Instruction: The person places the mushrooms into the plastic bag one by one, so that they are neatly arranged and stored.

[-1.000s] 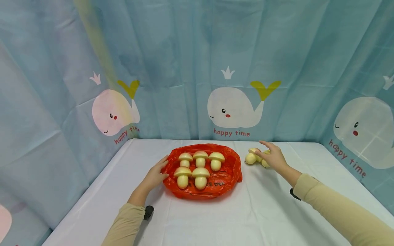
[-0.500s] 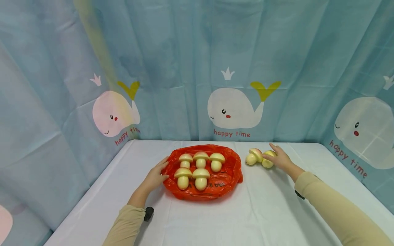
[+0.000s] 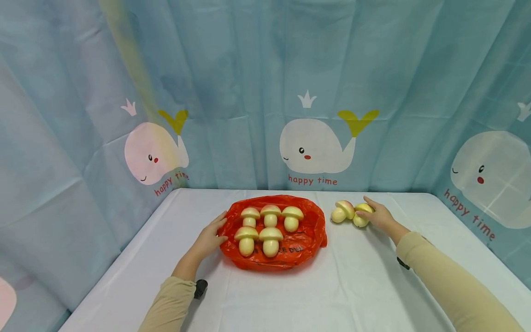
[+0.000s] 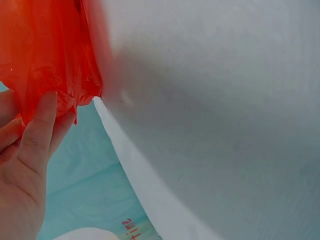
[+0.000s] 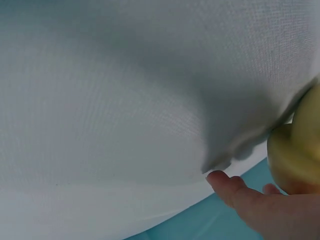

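Several pale yellow toy mushrooms lie in a red plastic bag whose rim is spread out into a wide, shallow shape. At its left side my left hand holds the rim; the left wrist view shows the thumb and fingers pinching the red plastic. Right of the bag, two more mushrooms lie side by side on the table. My right hand is at the right-hand mushroom, fingers spread about it and partly covering it. The left-hand mushroom lies tilted, untouched.
A white cloth covers the table. Behind and at the sides hangs a blue curtain printed with whales, close to the table's back edge. Each wrist carries a small black device.
My right hand has moved right, from over the left-hand mushroom to the right-hand one, and has lowered slightly. The left hand stays at the bag's rim.
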The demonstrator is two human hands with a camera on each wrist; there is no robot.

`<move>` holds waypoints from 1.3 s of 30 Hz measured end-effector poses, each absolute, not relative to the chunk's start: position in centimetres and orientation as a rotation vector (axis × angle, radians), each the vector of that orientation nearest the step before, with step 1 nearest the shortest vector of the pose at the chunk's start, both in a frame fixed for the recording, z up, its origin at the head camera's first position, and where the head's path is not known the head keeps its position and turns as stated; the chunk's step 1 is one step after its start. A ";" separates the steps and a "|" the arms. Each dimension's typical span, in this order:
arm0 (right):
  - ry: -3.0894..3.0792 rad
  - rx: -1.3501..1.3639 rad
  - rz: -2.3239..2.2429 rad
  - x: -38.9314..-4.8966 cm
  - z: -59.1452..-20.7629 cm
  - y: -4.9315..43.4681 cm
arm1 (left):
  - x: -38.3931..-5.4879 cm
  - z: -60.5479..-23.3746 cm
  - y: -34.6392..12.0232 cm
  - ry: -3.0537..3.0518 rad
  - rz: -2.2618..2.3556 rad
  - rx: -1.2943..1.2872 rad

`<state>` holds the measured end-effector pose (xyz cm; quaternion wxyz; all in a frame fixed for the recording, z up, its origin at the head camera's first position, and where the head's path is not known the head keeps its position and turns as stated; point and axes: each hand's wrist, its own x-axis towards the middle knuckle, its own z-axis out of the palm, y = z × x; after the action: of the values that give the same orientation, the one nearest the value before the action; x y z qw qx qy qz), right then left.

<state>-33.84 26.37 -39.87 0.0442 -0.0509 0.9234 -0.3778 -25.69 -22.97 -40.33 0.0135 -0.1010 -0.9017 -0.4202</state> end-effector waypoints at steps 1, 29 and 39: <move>2.809 -0.147 -1.172 -33.8 -39.9 26.4 | -25.7 -40.3 -23.0 -2.809 -1.312 -0.314; 2.565 0.134 -1.618 -30.9 -38.8 26.0 | -25.6 -40.3 -23.2 -2.815 -1.312 -0.313; 2.460 0.138 -1.713 -29.8 -37.9 25.4 | -25.5 -40.4 -23.1 -2.796 -1.330 -0.315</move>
<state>-29.76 25.37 -37.95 0.0704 0.0459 0.8177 -0.5695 -25.47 -23.14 -40.41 0.0147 -0.1012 -0.8983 -0.4273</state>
